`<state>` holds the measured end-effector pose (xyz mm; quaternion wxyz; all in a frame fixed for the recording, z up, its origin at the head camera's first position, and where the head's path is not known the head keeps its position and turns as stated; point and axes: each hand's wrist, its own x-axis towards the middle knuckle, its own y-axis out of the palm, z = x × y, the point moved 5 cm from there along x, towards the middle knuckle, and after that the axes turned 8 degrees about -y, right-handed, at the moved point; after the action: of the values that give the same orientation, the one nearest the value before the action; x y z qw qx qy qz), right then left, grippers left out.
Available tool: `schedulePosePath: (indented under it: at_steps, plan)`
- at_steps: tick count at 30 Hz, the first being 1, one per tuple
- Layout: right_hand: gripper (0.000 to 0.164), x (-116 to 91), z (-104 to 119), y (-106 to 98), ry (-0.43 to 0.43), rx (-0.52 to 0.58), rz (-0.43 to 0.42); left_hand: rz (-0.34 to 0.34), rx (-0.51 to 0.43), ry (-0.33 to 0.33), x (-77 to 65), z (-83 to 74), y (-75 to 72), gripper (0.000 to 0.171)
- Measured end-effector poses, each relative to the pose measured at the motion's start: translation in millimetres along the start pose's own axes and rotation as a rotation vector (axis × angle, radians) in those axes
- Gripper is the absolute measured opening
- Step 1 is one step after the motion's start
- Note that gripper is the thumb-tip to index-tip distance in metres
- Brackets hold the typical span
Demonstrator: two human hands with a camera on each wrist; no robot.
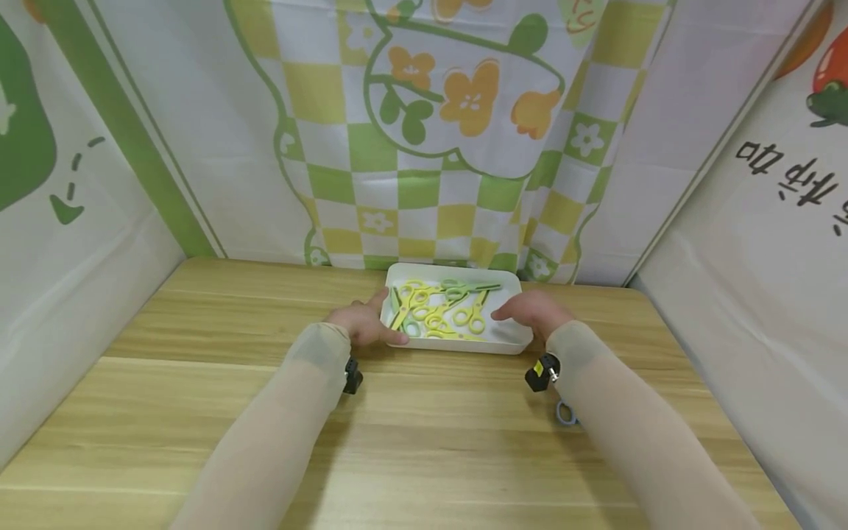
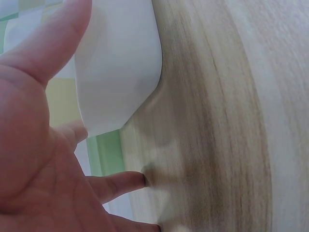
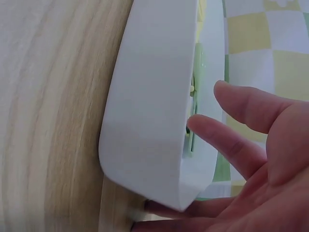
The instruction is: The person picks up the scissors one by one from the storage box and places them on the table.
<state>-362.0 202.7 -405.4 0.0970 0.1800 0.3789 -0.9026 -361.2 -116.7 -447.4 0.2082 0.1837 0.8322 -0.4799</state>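
A white rectangular tray [image 1: 464,345] stands against the back curtain, holding several yellow scissors [image 1: 475,319] and green scissors [image 1: 453,290]. At its left end is my left hand [image 1: 363,324], fingers spread, with the thumb over the front corner. The left wrist view shows the tray's outer wall [image 2: 120,58] by the thumb and lower fingertips close to the tabletop. My right hand [image 1: 538,313] is at the right end, loosely spread. Its thumb and a finger reach over the rim in the right wrist view, while other fingers extend behind the tray's corner [image 3: 145,183].
Blue finger loops [image 1: 566,413], partly hidden by my right forearm, lie on the wooden table [image 1: 437,442]. A checked curtain [image 1: 424,191] hangs directly behind the tray. Printed white sheets [image 1: 86,294] wall in both sides.
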Motion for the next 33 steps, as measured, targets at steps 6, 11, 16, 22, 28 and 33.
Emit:
schedulePosePath:
  at_steps: [6, 11, 16, 22, 28, 33]
  plan:
    - [0.073, 6, 14, 4, -0.047, -0.171, -0.038, -0.004, -0.010, -0.005, -6.6, -2.4, -1.3, 0.126]
    - [0.041, 9, 22, 11, -0.091, -0.262, -0.044, -0.012, -0.019, -0.002, -15.4, -5.8, -2.3, 0.126]
    - [0.033, 7, 26, 19, -0.108, -0.373, -0.067, -0.007, -0.017, 0.003, -13.1, -5.3, -1.3, 0.125]
    - [0.023, 4, 28, 27, -0.112, -0.486, -0.053, 0.004, -0.015, 0.011, -3.7, -2.0, 0.9, 0.129]
    - [0.021, 2, 28, 28, -0.105, -0.435, -0.028, -0.006, -0.015, 0.015, -1.4, -1.3, 0.3, 0.129]
    - [0.019, 4, 30, 29, -0.119, -0.530, -0.030, -0.004, -0.017, 0.012, -2.4, -0.9, -0.2, 0.129]
